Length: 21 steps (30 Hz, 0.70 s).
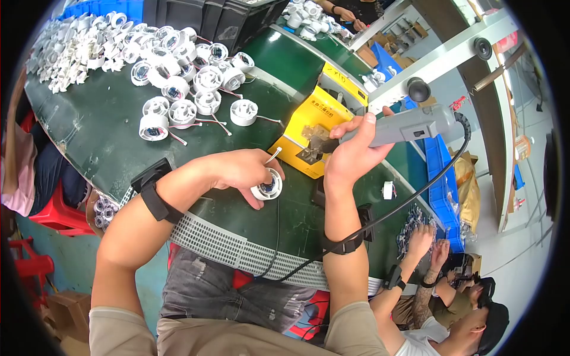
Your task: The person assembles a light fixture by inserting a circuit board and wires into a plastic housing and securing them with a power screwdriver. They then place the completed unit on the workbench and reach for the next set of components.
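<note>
At the green desk [101,133], 1 white round housing [271,186] is held by the left hand [240,171], open face up, near the yellow box [323,111]. A grey corded tool [409,126] is grasped in the right hand [356,153], its nose pointed left toward the box; contact cannot be told. A pick-up from the box seems under way; next, the tool would need to be brought over the steadied housing. The left wrist is bent, the hand curled around the rim.
</note>
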{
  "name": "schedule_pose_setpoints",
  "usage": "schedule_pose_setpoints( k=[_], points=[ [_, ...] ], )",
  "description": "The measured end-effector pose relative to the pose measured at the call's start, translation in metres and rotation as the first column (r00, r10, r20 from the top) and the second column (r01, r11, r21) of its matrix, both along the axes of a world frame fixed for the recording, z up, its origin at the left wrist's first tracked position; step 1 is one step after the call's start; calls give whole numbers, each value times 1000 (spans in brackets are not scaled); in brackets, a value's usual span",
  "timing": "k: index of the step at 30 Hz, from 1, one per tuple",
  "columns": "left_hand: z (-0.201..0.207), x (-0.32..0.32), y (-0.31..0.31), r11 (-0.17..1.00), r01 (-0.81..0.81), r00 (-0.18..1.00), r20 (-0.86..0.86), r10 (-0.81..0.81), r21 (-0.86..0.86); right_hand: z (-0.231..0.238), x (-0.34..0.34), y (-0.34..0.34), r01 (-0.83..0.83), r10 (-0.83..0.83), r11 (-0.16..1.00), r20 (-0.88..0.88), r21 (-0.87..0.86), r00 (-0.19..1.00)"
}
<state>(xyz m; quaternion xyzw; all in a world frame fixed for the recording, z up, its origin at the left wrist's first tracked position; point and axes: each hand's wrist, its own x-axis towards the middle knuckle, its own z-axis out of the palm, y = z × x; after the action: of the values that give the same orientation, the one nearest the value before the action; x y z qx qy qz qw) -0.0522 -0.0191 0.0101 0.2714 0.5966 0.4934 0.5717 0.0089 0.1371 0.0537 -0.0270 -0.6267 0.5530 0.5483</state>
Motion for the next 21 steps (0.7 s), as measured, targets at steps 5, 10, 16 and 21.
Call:
schedule_pose_setpoints(
  k=[5,10,16,21],
  points=[
    [-9,4,5,999,-12,999,50,10,40,1,-2,1,-3,2,1000,27,27,1000],
    [-11,9,7,999,-22,994,108,18,37,0,-1,2,-61,54,995,83,78,995],
    [-14,8,9,997,-21,994,107,14,68,-6,23,-21,-129,137,987,76,-100,988],
    [-10,9,8,997,-37,995,98,30,71,-15,43,-40,-258,269,960,96,-111,958]
  ],
)
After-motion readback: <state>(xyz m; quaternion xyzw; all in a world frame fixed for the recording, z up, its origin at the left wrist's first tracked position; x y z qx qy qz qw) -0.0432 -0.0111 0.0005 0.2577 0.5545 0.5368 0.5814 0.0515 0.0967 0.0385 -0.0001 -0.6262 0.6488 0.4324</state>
